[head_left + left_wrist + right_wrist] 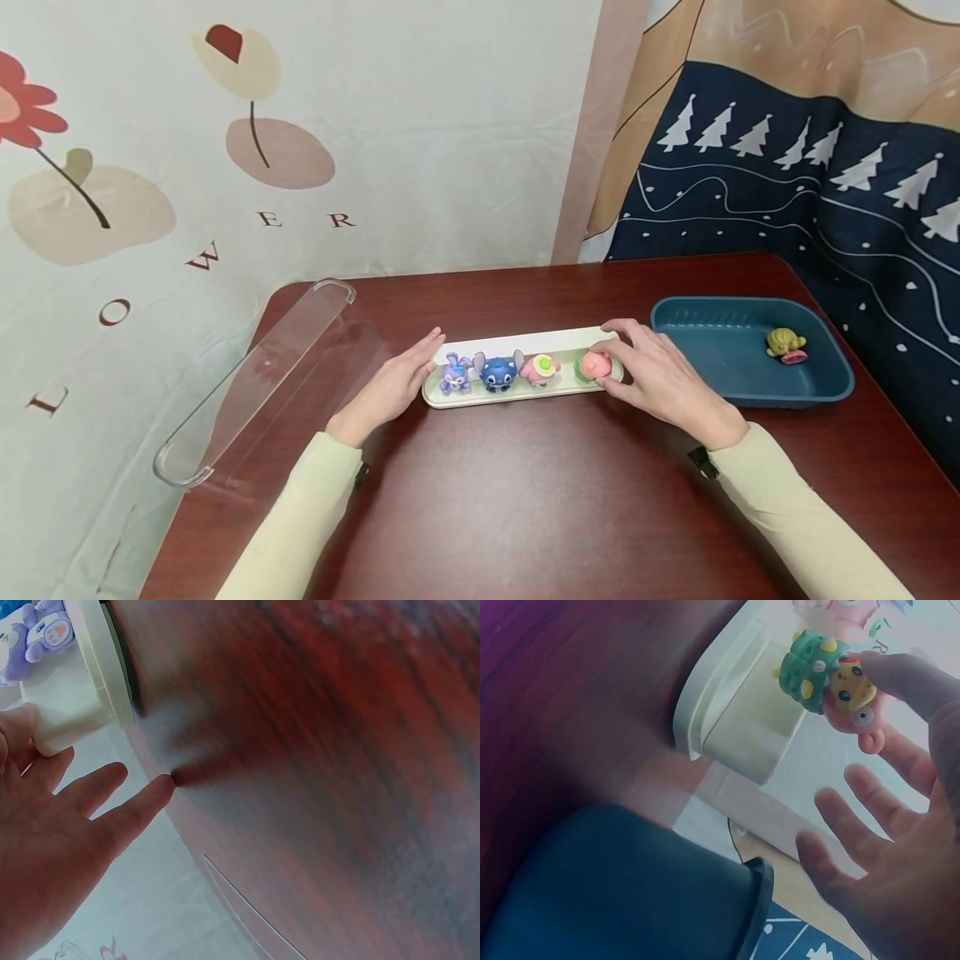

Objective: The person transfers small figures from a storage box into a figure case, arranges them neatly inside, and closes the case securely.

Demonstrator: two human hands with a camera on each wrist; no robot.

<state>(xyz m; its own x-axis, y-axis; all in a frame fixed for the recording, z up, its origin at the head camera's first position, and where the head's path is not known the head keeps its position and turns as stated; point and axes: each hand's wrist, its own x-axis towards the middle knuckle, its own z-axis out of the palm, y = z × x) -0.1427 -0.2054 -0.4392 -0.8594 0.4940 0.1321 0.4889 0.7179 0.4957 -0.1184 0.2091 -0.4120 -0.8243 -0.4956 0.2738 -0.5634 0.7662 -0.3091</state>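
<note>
My right hand [660,379] pinches a small figurine [597,365] with a pink hood and a green bumpy body, between thumb and index finger, at the right end of a long white tray [517,343]. In the right wrist view the figurine [804,673] shows a yellow face, tilted; its other fingers are spread. At the tray's left end, my left hand [393,387] rests with fairly straight fingers, one fingertip against the end in the left wrist view. Standing in the tray are a purple rabbit figurine [454,375], a blue big-eared figurine [497,373] and a pink figurine [537,370] with a green-and-white top.
A blue basin [720,350] stands to the right, with a yellow-green figurine [784,342] in it. On the left lies a long clear plastic cover [258,383], partly over the edge of the brown table [480,500]. Printed cloths hang behind the table.
</note>
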